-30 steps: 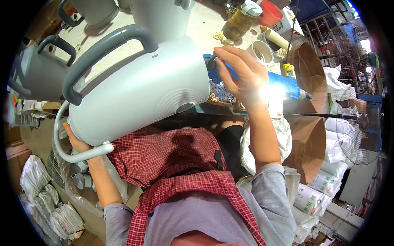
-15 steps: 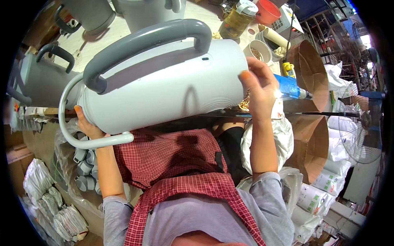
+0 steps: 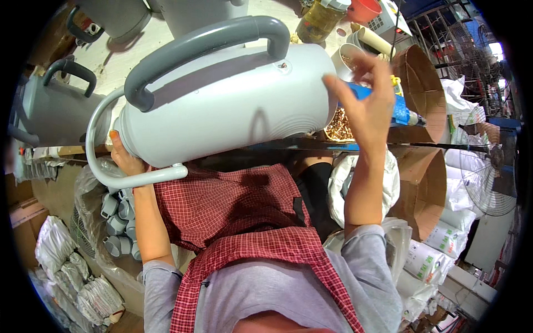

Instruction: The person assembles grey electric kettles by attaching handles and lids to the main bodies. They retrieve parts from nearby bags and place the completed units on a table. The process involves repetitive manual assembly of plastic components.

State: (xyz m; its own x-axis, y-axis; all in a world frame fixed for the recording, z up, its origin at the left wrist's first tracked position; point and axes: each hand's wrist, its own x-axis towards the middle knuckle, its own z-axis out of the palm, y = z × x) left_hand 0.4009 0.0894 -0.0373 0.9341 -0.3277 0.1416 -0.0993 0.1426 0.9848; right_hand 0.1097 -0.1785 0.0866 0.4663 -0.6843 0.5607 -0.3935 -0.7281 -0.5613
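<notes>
A light grey vacuum jug (image 3: 222, 105) lies on its side in front of me, with a dark grey side handle (image 3: 200, 47) on top and a thin carrying loop (image 3: 94, 139) at its left end. My left hand (image 3: 126, 158) grips that left end from below, thumb against the neck. Beyond the jug's right end, my right hand (image 3: 369, 94) is off it, fingers spread and slightly blurred. Just behind this hand lies a blue power screwdriver (image 3: 402, 111), partly covered by it. A pile of small brass-coloured screws (image 3: 340, 126) shows beneath the jug's right end.
More grey jugs (image 3: 61, 111) stand at left and behind on the bench (image 3: 161, 41). A jar of brownish liquid (image 3: 320, 22), a red bowl (image 3: 363, 10) and a white cup (image 3: 347, 58) stand behind. A cardboard box (image 3: 419, 91) is at right; grey parts (image 3: 116, 225) fill a bag at lower left.
My right hand has let go of the jug's right end and moved right, over the blue screwdriver. The jug has rolled slightly and shifted a little to the right.
</notes>
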